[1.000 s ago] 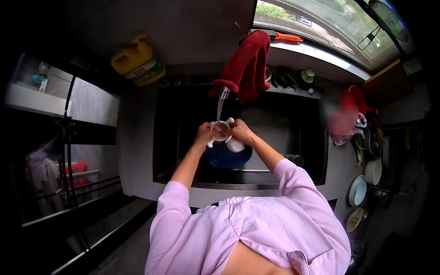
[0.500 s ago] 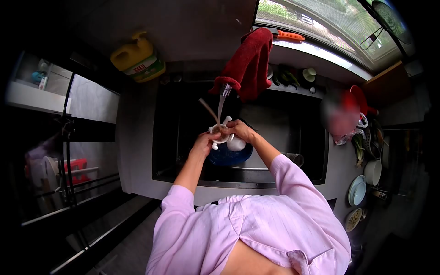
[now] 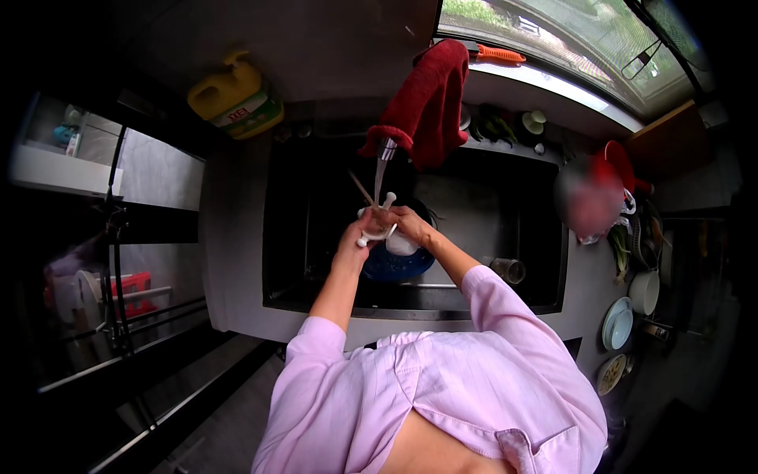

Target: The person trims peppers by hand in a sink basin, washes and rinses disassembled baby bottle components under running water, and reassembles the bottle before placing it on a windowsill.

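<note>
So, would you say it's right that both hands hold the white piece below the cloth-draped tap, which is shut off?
Not quite: the tap isn't shut off. The head view shows water running from it towards the white piece. The rest stands: the left hand and right hand hold that piece below the tap, which a red cloth covers.

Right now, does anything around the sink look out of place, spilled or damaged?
One oddity: a red cloth drapes over the faucet, leaving mainly its spout tip showing while water runs toward the left hand and right hand. No spill or damage stands out, though the sink's dark areas hide detail.
</note>
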